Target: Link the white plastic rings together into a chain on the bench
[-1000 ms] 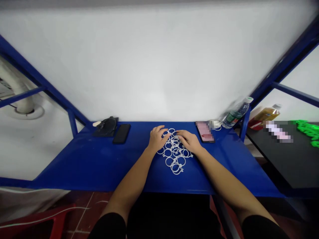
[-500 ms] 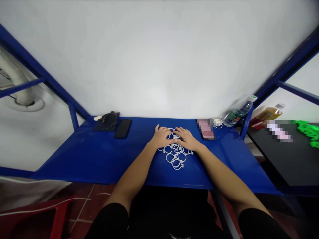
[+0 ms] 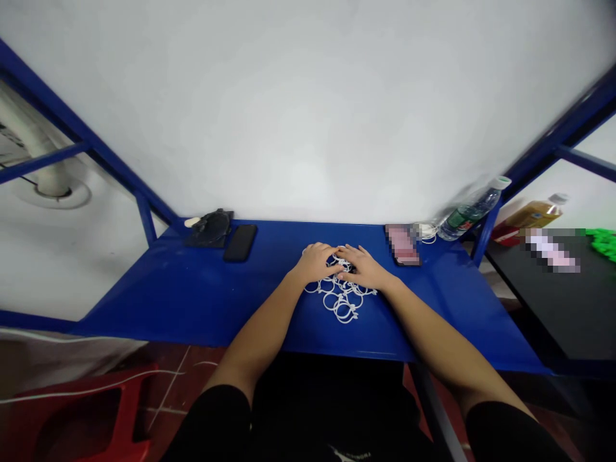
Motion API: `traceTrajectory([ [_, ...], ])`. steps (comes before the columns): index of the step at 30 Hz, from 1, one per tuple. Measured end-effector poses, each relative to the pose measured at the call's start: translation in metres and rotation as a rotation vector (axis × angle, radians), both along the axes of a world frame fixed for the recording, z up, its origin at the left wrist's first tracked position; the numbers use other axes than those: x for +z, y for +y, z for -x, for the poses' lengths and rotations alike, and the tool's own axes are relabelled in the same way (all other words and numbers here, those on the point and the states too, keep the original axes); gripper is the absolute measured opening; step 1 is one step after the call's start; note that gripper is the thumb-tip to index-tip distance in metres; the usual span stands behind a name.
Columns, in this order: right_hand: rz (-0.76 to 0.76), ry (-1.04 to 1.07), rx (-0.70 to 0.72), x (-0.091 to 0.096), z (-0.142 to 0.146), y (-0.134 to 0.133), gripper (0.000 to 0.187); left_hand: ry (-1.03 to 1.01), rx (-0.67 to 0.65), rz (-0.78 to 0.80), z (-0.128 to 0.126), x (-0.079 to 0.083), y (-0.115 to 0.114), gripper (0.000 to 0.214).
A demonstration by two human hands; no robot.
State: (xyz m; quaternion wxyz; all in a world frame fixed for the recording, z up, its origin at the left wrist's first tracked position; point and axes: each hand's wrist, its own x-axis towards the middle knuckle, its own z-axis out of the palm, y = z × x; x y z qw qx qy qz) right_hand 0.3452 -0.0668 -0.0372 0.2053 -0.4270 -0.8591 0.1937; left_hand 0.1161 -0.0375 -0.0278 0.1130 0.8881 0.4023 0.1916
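A loose pile of white plastic rings (image 3: 353, 309), each with a small clip-like tab, lies on the blue tabletop (image 3: 173, 301). My left hand (image 3: 316, 263) rests over the pile's left far part, palm down with fingers stretched out. From the other side my right hand (image 3: 364, 268) lies over the right far part, its fingers also extended. The fingertips and thumbs of both hands come close together above the rings, and some rings show in the gap between them. Other rings are hidden under the palms. Neither hand is closed around a ring.
A black phone (image 3: 240, 243) and a dark crumpled bag (image 3: 212, 229) lie at the back left. Toward the back right are a pink-screened phone (image 3: 403, 245), a white cable (image 3: 427, 232) and a leaning water bottle (image 3: 474, 210). A black side table (image 3: 568, 308) adjoins the right.
The fingertips of my two hands have come closer together over the far side of the rings. The view has shifted slightly, and the rings lie much as before.
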Motion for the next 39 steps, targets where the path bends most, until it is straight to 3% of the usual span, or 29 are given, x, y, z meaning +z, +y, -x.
traceTrajectory([
  [11,-0.039,0.056,0.013,-0.004,-0.01,0.005,0.071,-0.083,-0.004,-0.023,0.007,0.001,0.002,0.064],
  [15,-0.027,0.062,0.049,-0.002,-0.005,0.002,0.068,-0.042,-0.043,0.038,0.004,-0.004,0.0,0.068],
  [20,-0.021,0.172,-0.003,0.007,-0.004,-0.003,0.073,-0.079,-0.006,0.093,0.002,-0.003,-0.001,0.07],
  [27,-0.065,0.182,-0.002,0.006,-0.005,-0.002,0.065,-0.094,-0.045,0.065,0.001,0.002,-0.003,0.054],
  [33,-0.163,0.137,-0.043,0.004,-0.007,0.004,0.034,-0.085,-0.045,0.047,0.0,-0.001,-0.001,0.044],
  [39,-0.176,0.101,-0.161,-0.002,-0.015,0.012,0.045,-0.091,-0.025,0.06,0.0,0.0,-0.002,0.049],
])
